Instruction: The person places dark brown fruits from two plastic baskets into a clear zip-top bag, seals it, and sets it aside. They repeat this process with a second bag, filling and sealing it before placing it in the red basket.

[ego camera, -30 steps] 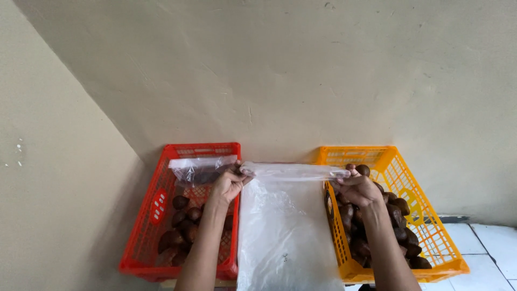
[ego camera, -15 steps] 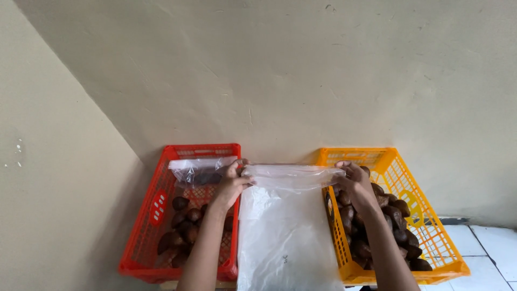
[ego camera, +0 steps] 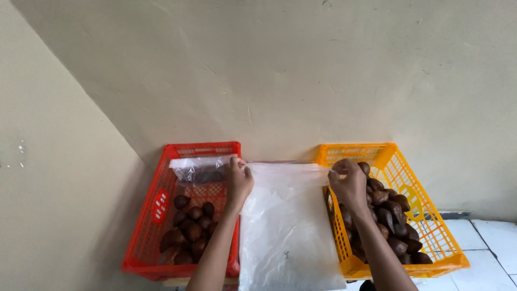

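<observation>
Holding a clear plastic bag (ego camera: 285, 226) by its top corners, left hand (ego camera: 237, 180) and right hand (ego camera: 350, 183) both pinched shut, bag hanging between red crate (ego camera: 156, 237) and orange crate (ego camera: 431, 215) of brown snake fruit (ego camera: 390, 221).

Over the last second we see little movement. Our left hand (ego camera: 237, 180) and right hand (ego camera: 349, 182) have shifted slightly along the top edge of the clear, thin plastic bag (ego camera: 288, 231) in the lower centre of the frame. The bag's mouth, stretched flat and taut a second ago, bulged and crumpled slightly half a second ago; it now runs as a straighter band again between the two hands, and the sheet below hangs smoother.
</observation>
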